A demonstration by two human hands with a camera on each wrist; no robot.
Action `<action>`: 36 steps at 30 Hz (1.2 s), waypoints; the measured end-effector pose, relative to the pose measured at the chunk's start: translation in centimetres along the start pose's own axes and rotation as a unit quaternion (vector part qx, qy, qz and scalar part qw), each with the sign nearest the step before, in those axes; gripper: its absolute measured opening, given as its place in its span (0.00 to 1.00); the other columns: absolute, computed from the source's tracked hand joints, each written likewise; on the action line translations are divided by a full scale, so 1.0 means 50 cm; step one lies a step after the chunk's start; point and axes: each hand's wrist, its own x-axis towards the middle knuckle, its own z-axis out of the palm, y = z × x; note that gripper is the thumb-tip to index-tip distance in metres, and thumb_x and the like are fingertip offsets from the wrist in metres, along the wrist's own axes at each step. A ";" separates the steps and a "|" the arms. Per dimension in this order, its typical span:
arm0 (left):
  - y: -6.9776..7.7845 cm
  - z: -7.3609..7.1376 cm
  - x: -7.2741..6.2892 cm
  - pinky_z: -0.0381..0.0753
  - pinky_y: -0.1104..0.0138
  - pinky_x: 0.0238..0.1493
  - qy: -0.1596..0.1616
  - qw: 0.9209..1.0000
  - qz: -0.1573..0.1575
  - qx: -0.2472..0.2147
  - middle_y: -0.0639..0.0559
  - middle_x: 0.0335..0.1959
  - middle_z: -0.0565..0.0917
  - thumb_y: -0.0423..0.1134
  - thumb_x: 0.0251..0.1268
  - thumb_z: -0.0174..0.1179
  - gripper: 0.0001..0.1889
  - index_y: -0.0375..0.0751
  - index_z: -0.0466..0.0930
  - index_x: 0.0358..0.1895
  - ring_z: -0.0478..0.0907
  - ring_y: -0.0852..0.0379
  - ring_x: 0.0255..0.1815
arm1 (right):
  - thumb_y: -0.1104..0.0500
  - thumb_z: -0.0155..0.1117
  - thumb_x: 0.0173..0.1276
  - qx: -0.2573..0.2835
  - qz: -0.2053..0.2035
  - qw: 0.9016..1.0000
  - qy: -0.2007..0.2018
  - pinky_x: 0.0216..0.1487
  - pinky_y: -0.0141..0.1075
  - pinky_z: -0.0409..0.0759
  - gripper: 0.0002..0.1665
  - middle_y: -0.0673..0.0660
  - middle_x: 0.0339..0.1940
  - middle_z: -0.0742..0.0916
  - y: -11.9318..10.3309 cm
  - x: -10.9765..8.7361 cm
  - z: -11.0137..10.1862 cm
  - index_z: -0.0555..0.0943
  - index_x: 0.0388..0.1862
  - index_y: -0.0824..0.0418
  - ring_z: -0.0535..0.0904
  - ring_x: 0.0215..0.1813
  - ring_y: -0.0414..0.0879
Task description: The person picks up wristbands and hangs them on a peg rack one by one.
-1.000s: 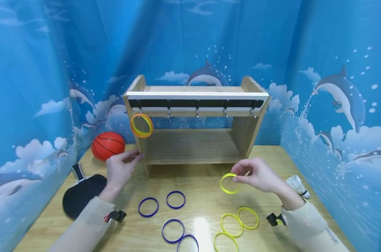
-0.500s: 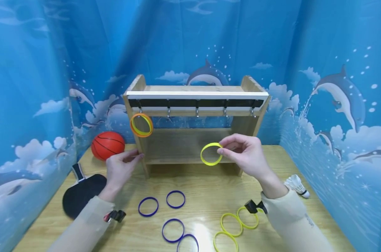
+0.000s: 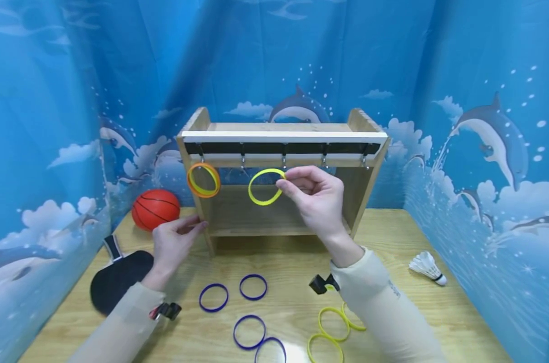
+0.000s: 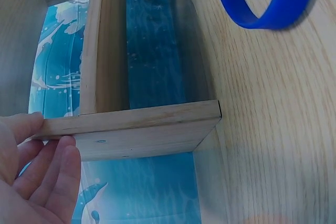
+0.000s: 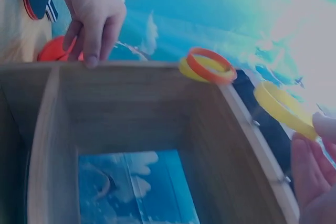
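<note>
My right hand pinches a yellow wristband between thumb and fingertips, holding it up before the hook rail of a small wooden shelf. The band is just below the second and third hooks from the left, apart from them. An orange wristband and another yellow one hang together on the leftmost hook, as the right wrist view also shows. Down at the left, my left hand grips the shelf's side panel, thumb at the front edge and fingers against the outer face.
Several dark blue wristbands lie at the table's front middle. Yellow wristbands lie to their right, partly behind my right forearm. A red ball and black paddle lie left; a shuttlecock lies right.
My right hand has carried the yellow wristband up and to the left, from low at the shelf's right front to near the hooks. The left hand has stayed in place.
</note>
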 end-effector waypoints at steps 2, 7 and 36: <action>0.000 0.000 -0.001 0.83 0.86 0.41 0.002 1.000 0.001 -0.003 0.38 0.46 0.97 0.36 0.71 0.79 0.13 0.39 0.96 0.55 0.98 0.52 0.43 | 0.78 0.78 0.67 0.010 -0.015 1.000 0.007 0.45 0.29 0.93 0.09 0.58 0.40 0.97 0.006 0.003 0.024 0.88 0.45 0.78 0.94 0.41 0.32; 0.000 0.003 -0.003 0.82 0.87 0.40 0.005 1.000 0.011 -0.017 0.37 0.44 0.97 0.35 0.71 0.79 0.11 0.38 0.97 0.53 0.84 0.90 0.36 | 0.77 0.78 0.67 0.029 -0.042 0.998 0.026 0.49 0.31 0.94 0.09 0.80 0.43 0.92 0.018 0.006 0.072 0.87 0.44 0.80 0.94 0.43 0.31; 0.003 0.003 -0.004 0.82 0.87 0.41 0.010 1.000 0.017 -0.005 0.37 0.46 0.97 0.34 0.70 0.79 0.13 0.37 0.96 0.55 0.98 0.48 0.42 | 0.67 0.84 0.69 -0.066 -0.001 0.997 -0.029 0.40 0.31 0.93 0.09 0.66 0.39 0.96 0.087 0.003 0.094 0.91 0.42 0.70 0.95 0.37 0.48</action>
